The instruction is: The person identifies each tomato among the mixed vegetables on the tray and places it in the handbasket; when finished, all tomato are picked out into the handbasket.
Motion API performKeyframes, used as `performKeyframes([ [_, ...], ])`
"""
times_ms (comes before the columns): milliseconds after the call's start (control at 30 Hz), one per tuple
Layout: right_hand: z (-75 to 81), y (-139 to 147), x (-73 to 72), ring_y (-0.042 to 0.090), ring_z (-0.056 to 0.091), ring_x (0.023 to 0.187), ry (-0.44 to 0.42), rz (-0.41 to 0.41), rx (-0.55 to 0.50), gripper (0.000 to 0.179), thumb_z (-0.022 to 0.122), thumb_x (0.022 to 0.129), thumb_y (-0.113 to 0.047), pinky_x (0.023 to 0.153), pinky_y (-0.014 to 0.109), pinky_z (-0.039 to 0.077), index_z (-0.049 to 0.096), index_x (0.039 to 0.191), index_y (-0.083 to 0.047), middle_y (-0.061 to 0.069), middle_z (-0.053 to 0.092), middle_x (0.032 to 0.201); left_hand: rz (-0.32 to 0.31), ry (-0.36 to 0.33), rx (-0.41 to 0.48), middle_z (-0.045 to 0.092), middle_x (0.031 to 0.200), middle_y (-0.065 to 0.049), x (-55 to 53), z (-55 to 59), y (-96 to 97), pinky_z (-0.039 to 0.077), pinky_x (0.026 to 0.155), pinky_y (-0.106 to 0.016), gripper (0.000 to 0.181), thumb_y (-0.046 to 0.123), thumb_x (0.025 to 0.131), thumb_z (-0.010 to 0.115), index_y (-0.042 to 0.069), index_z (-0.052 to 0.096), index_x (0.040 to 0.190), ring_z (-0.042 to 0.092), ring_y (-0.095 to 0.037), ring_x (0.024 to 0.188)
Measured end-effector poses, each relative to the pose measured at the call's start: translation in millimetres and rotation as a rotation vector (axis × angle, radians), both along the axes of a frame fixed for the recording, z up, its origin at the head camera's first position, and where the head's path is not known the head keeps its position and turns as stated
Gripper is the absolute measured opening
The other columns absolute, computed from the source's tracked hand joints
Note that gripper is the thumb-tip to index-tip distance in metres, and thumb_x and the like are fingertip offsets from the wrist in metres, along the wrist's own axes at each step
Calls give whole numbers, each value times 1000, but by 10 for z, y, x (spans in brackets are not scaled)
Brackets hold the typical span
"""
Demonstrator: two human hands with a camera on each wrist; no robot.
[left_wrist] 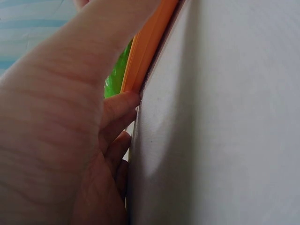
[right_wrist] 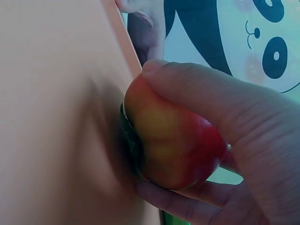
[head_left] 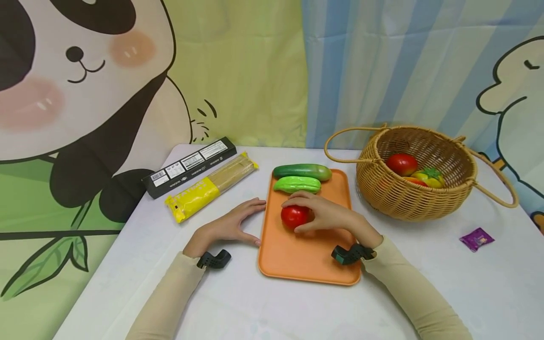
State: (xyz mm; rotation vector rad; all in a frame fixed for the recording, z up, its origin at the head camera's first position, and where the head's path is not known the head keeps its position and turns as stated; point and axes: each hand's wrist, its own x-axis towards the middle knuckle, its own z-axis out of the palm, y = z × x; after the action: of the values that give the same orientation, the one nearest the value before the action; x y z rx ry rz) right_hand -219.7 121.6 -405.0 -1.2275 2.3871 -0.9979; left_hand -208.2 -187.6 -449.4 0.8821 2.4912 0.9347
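My right hand (head_left: 326, 213) grips a red tomato (head_left: 293, 217) over the middle of an orange tray (head_left: 301, 264), with fingers and thumb round its sides. In the right wrist view the tomato (right_wrist: 173, 136) has its green leafy top facing the tray; whether it touches the tray I cannot tell. At the tray's left edge lies my left hand (head_left: 227, 225), thumb and fingers spread, fingertips against the rim. A dark green cucumber (head_left: 302, 171) and a lighter green, bumpy vegetable (head_left: 297, 184) lie side by side at the tray's far end.
Right of the tray stands a wicker basket (head_left: 416, 200) with a red tomato-like item (head_left: 402, 164) and other produce inside. A small purple packet (head_left: 477, 239) lies nearer. To the left are a yellow noodle pack (head_left: 195, 198) and a long black box (head_left: 191, 165).
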Motion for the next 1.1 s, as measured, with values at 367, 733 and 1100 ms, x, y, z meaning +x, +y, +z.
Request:
performKeyframes([
  [367, 86, 41, 17, 29, 50, 123, 37, -6, -11, 59, 82, 81, -25, 101, 45, 47, 57, 133, -13, 13, 47, 138, 0, -2, 0, 21, 161, -1, 6, 1, 5, 14, 121, -48, 102, 47, 71, 85, 18, 32, 153, 10, -21, 150],
  [733, 199, 105, 40, 28, 49, 123, 54, -10, -22, 58, 81, 81, -28, 97, 47, 49, 58, 132, -14, 12, 50, 136, -5, 11, 0, 22, 161, 0, 5, 4, 2, 14, 121, -47, 102, 47, 71, 85, 16, 33, 153, 10, -20, 150],
  [1100, 352, 194, 73, 24, 50, 122, 3, -36, -60, 58, 81, 81, -27, 96, 43, 50, 58, 134, -16, 7, 49, 138, -19, 26, 21, 24, 160, -1, 5, 18, -5, 14, 121, -46, 102, 45, 71, 86, 14, 33, 152, 11, -21, 150],
])
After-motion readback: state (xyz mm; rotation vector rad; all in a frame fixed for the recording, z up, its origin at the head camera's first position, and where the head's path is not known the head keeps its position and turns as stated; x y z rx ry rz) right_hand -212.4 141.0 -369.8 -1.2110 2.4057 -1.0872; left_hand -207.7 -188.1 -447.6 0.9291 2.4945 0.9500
